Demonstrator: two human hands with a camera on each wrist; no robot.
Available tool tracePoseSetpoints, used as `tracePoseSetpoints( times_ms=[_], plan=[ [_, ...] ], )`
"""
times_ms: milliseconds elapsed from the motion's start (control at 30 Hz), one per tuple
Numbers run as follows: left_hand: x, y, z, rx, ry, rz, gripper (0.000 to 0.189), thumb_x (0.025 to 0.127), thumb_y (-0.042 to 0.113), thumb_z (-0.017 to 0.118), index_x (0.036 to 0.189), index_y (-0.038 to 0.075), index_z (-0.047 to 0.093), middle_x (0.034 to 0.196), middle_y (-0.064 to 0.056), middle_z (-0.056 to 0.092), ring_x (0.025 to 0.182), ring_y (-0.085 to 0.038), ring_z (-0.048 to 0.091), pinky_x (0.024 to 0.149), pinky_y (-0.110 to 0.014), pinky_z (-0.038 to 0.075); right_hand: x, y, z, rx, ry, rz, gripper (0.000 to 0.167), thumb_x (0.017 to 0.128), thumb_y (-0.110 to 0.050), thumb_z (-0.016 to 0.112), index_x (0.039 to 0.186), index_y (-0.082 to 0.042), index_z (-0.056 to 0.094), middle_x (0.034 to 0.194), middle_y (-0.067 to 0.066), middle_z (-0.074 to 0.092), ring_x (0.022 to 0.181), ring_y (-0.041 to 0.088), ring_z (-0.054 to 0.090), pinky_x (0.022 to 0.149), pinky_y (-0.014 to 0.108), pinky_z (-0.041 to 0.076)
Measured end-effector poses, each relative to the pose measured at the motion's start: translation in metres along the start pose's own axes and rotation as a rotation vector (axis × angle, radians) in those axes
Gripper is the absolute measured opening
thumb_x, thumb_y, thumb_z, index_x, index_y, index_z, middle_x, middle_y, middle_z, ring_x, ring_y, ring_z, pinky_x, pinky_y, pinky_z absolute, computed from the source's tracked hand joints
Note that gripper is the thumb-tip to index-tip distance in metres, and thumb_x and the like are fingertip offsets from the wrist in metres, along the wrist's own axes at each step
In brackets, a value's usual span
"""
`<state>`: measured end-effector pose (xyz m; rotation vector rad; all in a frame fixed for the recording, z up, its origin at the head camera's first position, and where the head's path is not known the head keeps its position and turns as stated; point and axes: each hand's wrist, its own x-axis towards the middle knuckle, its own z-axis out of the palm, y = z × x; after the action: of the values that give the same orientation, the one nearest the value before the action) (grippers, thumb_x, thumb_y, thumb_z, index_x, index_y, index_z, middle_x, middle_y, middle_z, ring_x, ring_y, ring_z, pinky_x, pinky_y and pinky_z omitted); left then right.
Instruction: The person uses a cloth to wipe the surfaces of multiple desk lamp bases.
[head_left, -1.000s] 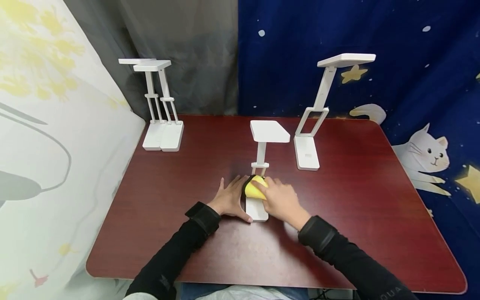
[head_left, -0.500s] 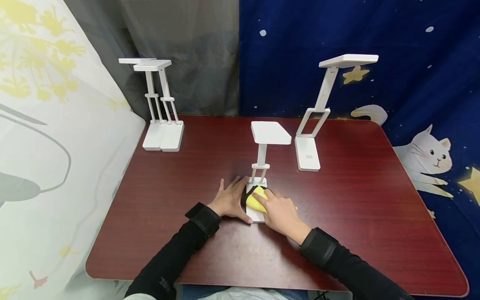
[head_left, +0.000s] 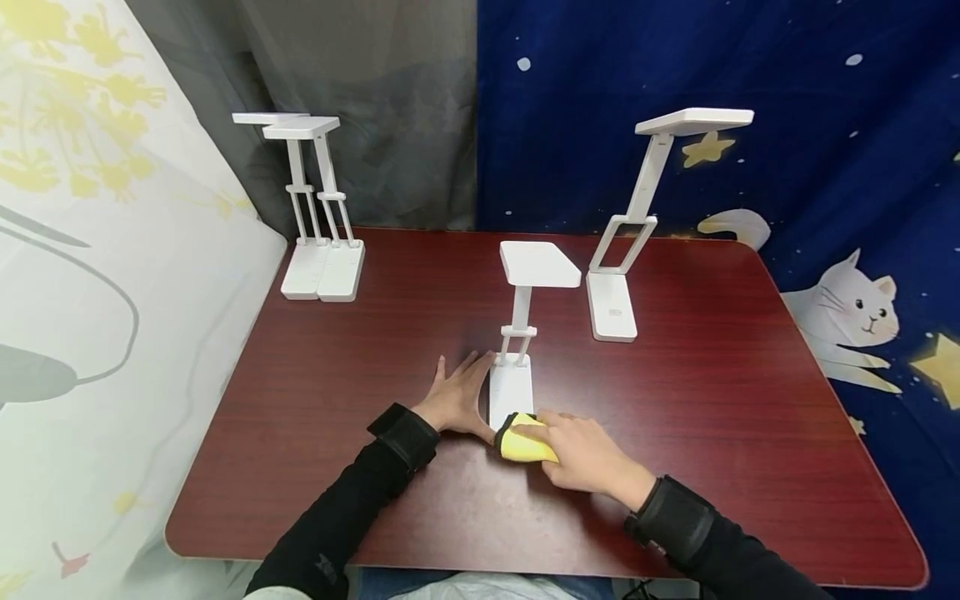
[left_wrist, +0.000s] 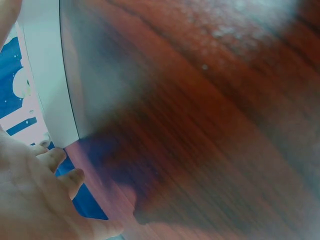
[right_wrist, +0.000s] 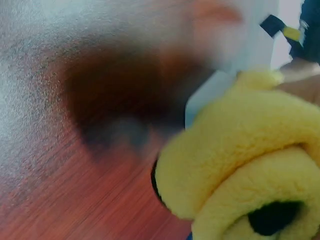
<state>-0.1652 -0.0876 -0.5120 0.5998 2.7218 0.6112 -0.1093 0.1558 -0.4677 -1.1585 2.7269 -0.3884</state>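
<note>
In the head view, a white folding desk lamp (head_left: 512,390) stands mid-table, its head tilted over its base. My left hand (head_left: 456,402) rests against the base's left side, fingers straight and spread, thumb toward the front end. The left wrist view shows fingertips (left_wrist: 56,159) at a corner of the base. With my right hand (head_left: 588,452) I grip a folded yellow cloth (head_left: 523,446) with a dark edge, at the front end of the base. Its soft rolled folds fill much of the right wrist view, where the fingers are mostly hidden behind the cloth.
Another white lamp (head_left: 612,304) stands at the back right. Two more white lamps (head_left: 339,271) stand side by side at the back left. The red-brown table (head_left: 360,367) has rounded corners. A grey and blue curtain (head_left: 600,83) hangs behind it.
My right hand has drawn the yellow cloth along the lamp base toward me, from its back part to past its front end. The left hand stays in place.
</note>
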Motion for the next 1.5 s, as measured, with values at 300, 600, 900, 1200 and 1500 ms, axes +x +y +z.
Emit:
tracePoseSetpoints(
  times_ms=[300,600,900,1200,1500],
  plan=[
    [0.003,0.002,-0.002,-0.015,-0.013,-0.009,0.142,0.058,0.056,0.099,0.167,0.008,0.02,0.173,-0.011,0.029,0.162,-0.03,0.022,0.124,-0.074,0.004,0.011,0.05,-0.03,0.095,0.143,0.22,0.056,0.08,-0.013,0.071,0.136,-0.012,0.07,0.103,0.007,0.071,0.073,0.015,0.056,0.056,0.034,0.046],
    [0.002,0.002,0.001,-0.014,-0.028,-0.021,0.141,0.058,0.055,0.099,0.166,0.009,0.021,0.173,-0.011,0.029,0.162,-0.03,0.022,0.124,-0.075,0.004,0.055,0.067,0.012,-0.354,0.253,0.356,0.053,0.08,-0.005,0.067,0.132,-0.01,0.07,0.104,0.024,0.068,0.08,0.041,0.066,0.052,0.052,0.056],
    [0.004,0.003,-0.001,-0.019,-0.047,-0.015,0.141,0.061,0.055,0.098,0.167,0.008,0.017,0.174,-0.011,0.027,0.163,-0.029,0.02,0.124,-0.074,0.002,0.04,0.05,0.021,-0.337,0.212,0.29,0.053,0.079,-0.001,0.068,0.132,-0.007,0.069,0.111,0.023,0.069,0.08,0.041,0.066,0.052,0.052,0.056],
    [0.006,0.0,-0.002,-0.01,-0.05,-0.026,0.143,0.06,0.057,0.097,0.167,0.008,0.016,0.174,-0.01,0.026,0.163,-0.029,0.02,0.125,-0.074,0.002,0.009,0.034,0.021,-0.376,0.154,0.181,0.051,0.077,-0.007,0.076,0.128,-0.01,0.073,0.113,0.021,0.072,0.089,0.04,0.071,0.052,0.05,0.058],
    [0.005,0.0,-0.005,-0.003,-0.028,-0.032,0.143,0.057,0.056,0.099,0.166,0.008,0.021,0.172,-0.012,0.031,0.162,-0.029,0.022,0.124,-0.074,0.002,-0.019,0.025,0.014,-0.353,0.108,0.014,0.052,0.072,-0.01,0.081,0.123,-0.017,0.077,0.109,0.014,0.072,0.082,0.03,0.072,0.052,0.042,0.057]
  ],
)
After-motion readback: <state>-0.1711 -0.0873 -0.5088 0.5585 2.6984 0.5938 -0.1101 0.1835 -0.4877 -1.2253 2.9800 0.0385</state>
